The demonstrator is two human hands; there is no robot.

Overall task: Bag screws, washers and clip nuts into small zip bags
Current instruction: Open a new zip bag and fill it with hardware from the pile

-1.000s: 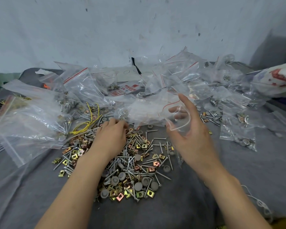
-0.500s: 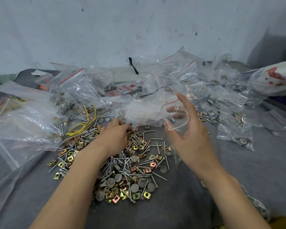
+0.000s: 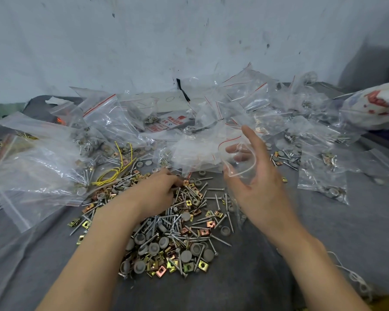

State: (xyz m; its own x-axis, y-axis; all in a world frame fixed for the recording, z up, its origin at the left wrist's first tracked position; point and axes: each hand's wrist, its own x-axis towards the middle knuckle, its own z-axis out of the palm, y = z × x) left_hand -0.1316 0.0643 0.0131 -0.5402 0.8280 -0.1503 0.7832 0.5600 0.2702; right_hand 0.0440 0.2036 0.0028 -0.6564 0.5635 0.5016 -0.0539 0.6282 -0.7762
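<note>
Zip bag (image 3: pixel 245 168), mouth gripped open by right hand (image 3: pixel 263 191), hangs over screw pile (image 3: pixel 180 239)'s far-right edge; left hand (image 3: pixel 157 191) curls into pile, grasp unclear.

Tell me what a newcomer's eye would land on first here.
A loose heap of silver screws, grey round washers and gold clip nuts fills the middle of the grey cloth. The left hand reaches into its far edge while the right hand holds a small clear zip bag open at its right. Behind, crumpled clear red-striped bags sprawl along the white wall.
</note>
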